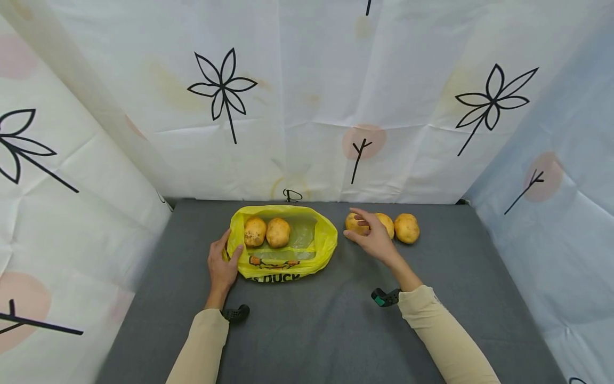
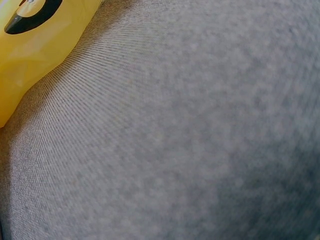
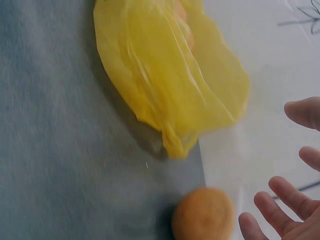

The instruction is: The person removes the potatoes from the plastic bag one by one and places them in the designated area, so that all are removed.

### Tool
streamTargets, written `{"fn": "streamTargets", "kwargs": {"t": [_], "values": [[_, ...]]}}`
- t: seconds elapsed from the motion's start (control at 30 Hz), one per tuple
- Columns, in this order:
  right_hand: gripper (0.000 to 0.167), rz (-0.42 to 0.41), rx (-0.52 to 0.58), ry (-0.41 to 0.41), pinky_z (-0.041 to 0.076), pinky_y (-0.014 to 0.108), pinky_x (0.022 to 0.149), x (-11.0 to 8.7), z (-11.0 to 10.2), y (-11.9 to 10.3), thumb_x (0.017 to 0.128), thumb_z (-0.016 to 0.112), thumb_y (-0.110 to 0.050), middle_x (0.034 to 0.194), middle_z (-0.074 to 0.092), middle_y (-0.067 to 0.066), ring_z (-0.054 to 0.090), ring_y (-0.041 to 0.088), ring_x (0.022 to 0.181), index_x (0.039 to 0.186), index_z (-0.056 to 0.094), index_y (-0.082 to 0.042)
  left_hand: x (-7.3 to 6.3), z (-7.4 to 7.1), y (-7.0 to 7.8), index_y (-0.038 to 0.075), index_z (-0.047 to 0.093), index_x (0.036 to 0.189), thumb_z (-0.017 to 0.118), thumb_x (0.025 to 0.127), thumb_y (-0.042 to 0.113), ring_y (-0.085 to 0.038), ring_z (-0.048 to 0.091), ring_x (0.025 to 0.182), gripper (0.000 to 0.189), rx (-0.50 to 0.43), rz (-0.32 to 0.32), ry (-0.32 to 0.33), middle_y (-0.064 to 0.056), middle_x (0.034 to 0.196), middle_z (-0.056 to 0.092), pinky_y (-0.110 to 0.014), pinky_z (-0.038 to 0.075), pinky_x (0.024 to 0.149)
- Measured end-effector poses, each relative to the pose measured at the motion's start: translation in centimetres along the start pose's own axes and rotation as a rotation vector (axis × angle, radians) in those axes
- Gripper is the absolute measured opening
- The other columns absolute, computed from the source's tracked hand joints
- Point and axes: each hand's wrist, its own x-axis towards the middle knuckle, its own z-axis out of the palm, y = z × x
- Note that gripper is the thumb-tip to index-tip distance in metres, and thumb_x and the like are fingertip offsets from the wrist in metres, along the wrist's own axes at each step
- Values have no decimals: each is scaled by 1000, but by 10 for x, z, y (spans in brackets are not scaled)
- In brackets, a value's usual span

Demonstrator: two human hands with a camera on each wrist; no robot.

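Note:
A yellow plastic bag [image 1: 288, 269] with dark print lies with its mouth spread wide; two potatoes [image 1: 278, 233] sit inside at its left. My left hand [image 1: 223, 269] holds the bag's left side, thumb at the front and fingers round the outer edge. In the left wrist view only a corner of the bag [image 2: 45, 45] shows, without the hand. Over three potatoes [image 1: 406, 229] right of the bag hovers my right hand [image 1: 376, 240], partly covering two of them. Its fingers are spread and hold nothing in the right wrist view, beside a potato [image 3: 204, 215].
A grey cloth-covered table [image 1: 307, 330] lies beneath everything. White fabric with flower drawings [image 1: 307, 106] hangs at the back and both sides. Each wrist wears a dark device [image 1: 385, 297].

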Motion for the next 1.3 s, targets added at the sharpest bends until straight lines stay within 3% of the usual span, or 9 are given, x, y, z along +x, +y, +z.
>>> {"fn": "streamTargets", "kwargs": {"t": [0.37, 0.6, 0.8, 1.3], "values": [[60, -74, 11, -82, 44, 62, 96, 12, 42, -19, 95, 73, -17, 139, 51, 26, 51, 45, 124, 149, 49, -6, -1, 0, -1, 10, 54, 149, 69, 97, 27, -42, 51, 111, 57, 1, 4, 8, -25, 123, 53, -61, 34, 99], [60, -65, -5, -105, 43, 62, 97, 20, 63, -28, 94, 74, -16, 139, 51, 26, 50, 44, 123, 149, 50, -6, -2, 0, 0, 10, 55, 148, 69, 97, 29, -42, 51, 109, 56, 1, 13, 20, -25, 121, 53, -61, 35, 97], [60, -69, -34, -102, 44, 61, 97, 23, 71, -35, 95, 73, -18, 137, 53, 19, 51, 43, 123, 150, 50, -9, -1, -1, 0, 10, 54, 149, 71, 95, 19, -42, 51, 112, 57, 1, -14, -1, -26, 123, 53, -61, 34, 100], [60, -99, -67, -136, 46, 57, 97, 30, 89, -49, 95, 73, -22, 137, 56, 16, 54, 36, 121, 150, 51, -12, 0, -2, -1, 10, 53, 149, 73, 94, 20, -43, 51, 111, 59, 12, -9, -1, -27, 123, 53, -61, 35, 99]]}}
